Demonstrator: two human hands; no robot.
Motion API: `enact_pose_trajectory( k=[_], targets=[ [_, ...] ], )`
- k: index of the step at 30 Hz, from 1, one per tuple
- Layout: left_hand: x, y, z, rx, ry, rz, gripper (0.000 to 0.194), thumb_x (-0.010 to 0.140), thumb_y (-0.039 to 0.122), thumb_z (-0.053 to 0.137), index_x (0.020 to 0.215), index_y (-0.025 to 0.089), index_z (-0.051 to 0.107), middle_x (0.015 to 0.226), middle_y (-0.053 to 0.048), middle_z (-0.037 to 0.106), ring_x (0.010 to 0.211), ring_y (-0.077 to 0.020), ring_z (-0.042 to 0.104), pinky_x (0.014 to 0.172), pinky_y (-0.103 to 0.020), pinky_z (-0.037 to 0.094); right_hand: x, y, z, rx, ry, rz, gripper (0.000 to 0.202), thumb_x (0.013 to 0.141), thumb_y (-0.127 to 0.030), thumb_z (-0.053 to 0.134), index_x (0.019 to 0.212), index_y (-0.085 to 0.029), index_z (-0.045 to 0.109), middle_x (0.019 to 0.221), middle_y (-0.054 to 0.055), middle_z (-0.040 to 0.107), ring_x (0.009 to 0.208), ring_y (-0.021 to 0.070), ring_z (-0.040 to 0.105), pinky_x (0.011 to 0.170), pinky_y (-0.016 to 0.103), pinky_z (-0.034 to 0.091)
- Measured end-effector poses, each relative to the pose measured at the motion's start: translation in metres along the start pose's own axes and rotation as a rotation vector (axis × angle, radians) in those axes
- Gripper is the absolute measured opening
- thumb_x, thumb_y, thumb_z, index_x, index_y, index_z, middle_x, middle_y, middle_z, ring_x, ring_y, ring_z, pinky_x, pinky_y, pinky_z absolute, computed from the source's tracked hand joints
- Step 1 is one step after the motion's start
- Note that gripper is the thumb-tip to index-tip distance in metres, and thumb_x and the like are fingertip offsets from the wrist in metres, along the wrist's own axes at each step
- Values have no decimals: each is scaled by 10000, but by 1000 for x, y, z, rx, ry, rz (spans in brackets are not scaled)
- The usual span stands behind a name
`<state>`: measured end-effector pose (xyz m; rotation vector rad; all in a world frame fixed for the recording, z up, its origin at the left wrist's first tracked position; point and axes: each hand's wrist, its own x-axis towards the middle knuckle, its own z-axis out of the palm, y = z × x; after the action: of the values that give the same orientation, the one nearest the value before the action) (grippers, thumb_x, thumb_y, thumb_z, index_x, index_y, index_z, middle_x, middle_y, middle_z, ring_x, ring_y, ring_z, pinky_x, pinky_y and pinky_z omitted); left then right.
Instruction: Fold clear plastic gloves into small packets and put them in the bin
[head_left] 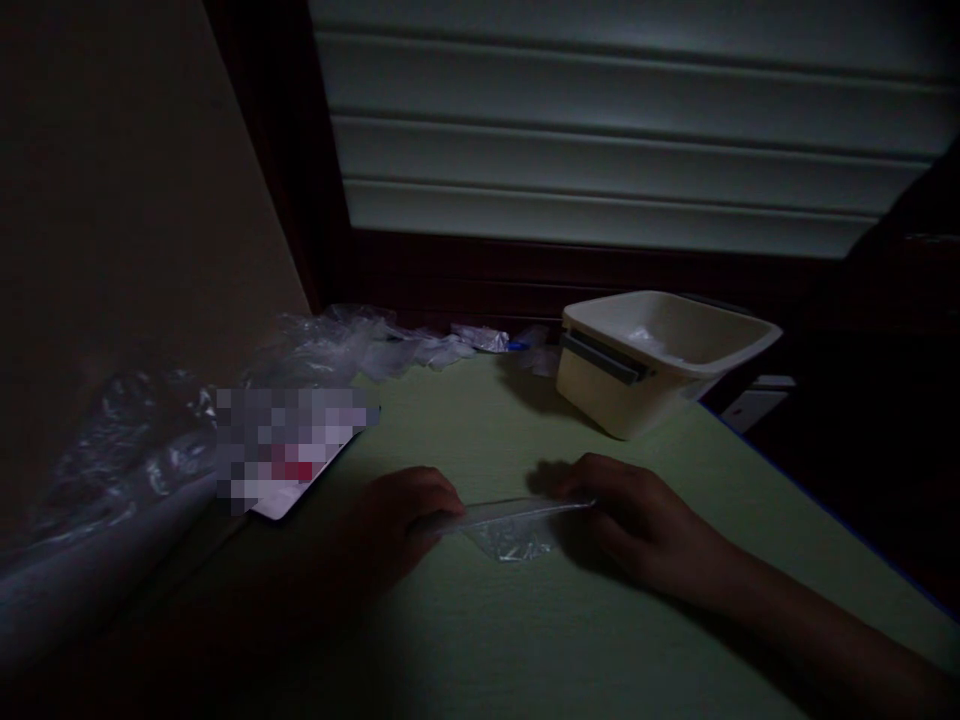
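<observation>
A clear plastic bag is stretched between my two hands just over the pale green table. My left hand pinches its left end, thumb and fingers pressed together. At the other end, my right hand is closed on the bag's right corner. The straight upper edge of the bag runs taut from hand to hand, while its thin, wrinkled lower part hangs towards me. Dim light hides the fine detail of the fingers and of the bag's opening.
A cream plastic bin with a grey handle stands at the back right, with clear plastic inside. Crumpled clear plastic lies along the back and left. A flat device with a blurred screen lies at left. Behind is a slatted shutter.
</observation>
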<state>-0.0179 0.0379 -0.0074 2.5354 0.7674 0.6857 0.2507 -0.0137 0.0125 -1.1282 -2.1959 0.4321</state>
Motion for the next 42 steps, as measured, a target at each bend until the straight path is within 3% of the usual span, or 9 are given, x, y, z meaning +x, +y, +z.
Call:
enact_pose_trajectory(
  k=[7,16,23,27,32,38,42],
  targets=[
    [-4,19,-12,102,-32,140,292,829,45,341,890,150,607,886,-59,647,822,-165,580,764,-273,467,-6,-10,4,-219,207,-75,191,913,-220,455,1047,-151,571,954,108,638,892,217,617,755,364,523],
    [-9,11,-3,139,10,211,378,752,-46,327,938,175,571,927,-21,623,832,-158,545,770,-274,445,-8,-34,20,-357,23,-321,339,898,-176,451,1213,-60,500,1185,190,614,1096,256,568,892,401,514],
    [-7,14,-8,103,-15,251,296,793,6,371,953,159,568,916,-45,622,822,-169,554,760,-283,451,-9,-21,28,-429,0,-205,417,869,-95,433,1280,-43,473,1207,199,613,1075,270,596,886,432,531],
    [-7,13,-8,113,-53,263,301,784,-14,386,953,152,571,929,-45,623,835,-168,548,780,-285,450,-8,-19,27,-428,25,-249,387,873,-69,413,1246,-17,501,1178,216,632,1054,276,613,858,431,547],
    [-8,6,-3,163,-39,326,307,793,-32,383,959,164,550,914,-33,608,817,-163,530,768,-280,431,-10,-30,25,-411,-151,-271,407,929,-228,441,1270,-17,510,1301,208,561,1185,284,542,979,438,475],
    [-6,7,-2,268,40,460,234,920,41,336,1043,155,498,927,-44,606,820,-169,522,803,-291,419,-12,-37,17,-314,-512,-171,723,925,-495,433,1443,-13,286,1489,227,246,1378,318,257,1093,508,281],
    [-5,11,-3,307,64,451,214,965,82,311,1007,161,505,893,-36,614,799,-162,535,788,-281,422,-10,-37,13,-200,-588,-103,781,908,-545,444,1458,-31,236,1498,219,171,1391,322,177,1108,530,192]
  ],
)
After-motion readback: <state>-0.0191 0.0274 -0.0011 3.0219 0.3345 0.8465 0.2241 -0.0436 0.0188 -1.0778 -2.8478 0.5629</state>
